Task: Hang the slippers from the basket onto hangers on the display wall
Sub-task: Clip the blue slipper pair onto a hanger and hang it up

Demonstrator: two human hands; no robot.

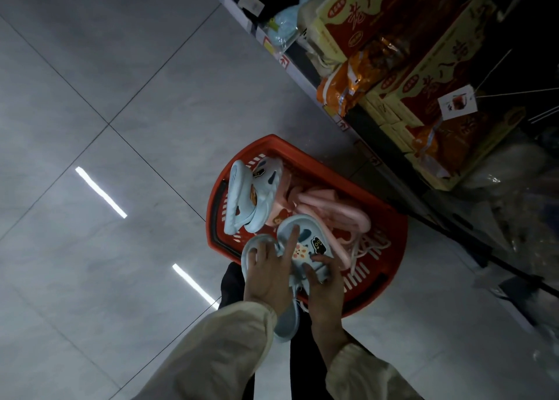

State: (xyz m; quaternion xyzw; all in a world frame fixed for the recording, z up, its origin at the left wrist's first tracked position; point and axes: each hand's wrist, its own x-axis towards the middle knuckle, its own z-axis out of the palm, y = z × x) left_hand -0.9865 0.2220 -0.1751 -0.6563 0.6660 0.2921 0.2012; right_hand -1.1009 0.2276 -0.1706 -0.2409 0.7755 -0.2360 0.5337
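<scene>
A red plastic basket (pixel 375 281) stands on the floor below me. Inside lie another light blue pair of slippers (pixel 251 197), pink slippers (pixel 332 215) and white hangers (pixel 367 247). Over its near edge I hold a pair of light blue slippers (pixel 305 242) with cartoon charms. My left hand (pixel 269 275) grips the left slipper, its index finger stretched across the other one. My right hand (pixel 325 287) pinches the right slipper's edge by the charms.
Grey tiled floor (pixel 106 127) spreads to the left. A low shelf (pixel 348 118) runs along the right, loaded with red and yellow boxes (pixel 438 76) and orange bags (pixel 348 88). Thin metal display hooks (pixel 514 92) with a tag stick out at the upper right.
</scene>
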